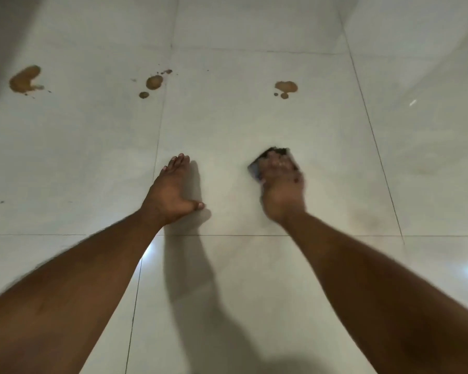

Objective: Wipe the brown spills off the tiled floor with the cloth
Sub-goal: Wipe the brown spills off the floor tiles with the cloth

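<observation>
My left hand (174, 188) lies flat on the tiled floor (227, 125), fingers straight and close together pointing away from me, thumb spread out to the side, holding nothing and taking my weight. My right hand (280, 182) is on the same tile, off to the right, and presses down on the cloth (257, 165), a dark wad that shows past my fingertips at the far edge and along the left side of my hand. That hand is blurred, so I cannot tell whether my fingers curl into the cloth or just lie flat on top of it. Three groups of brown spills sit well beyond both hands. The spill on the right (286, 87) is straight ahead of my right hand, on the same tile, a rounded puddle with two small drops just below it. The middle spill (154, 82) lies just left of the grout line (160, 136) that runs past my left hand, with a smaller drop below it and fine specks scattered toward the line. The left spill (24, 79) is the largest, a curved puddle far off to the left with a few dots beside it. A faint brownish smear (368, 218) marks the floor to the right of my right wrist, near the corner of the tile.
</observation>
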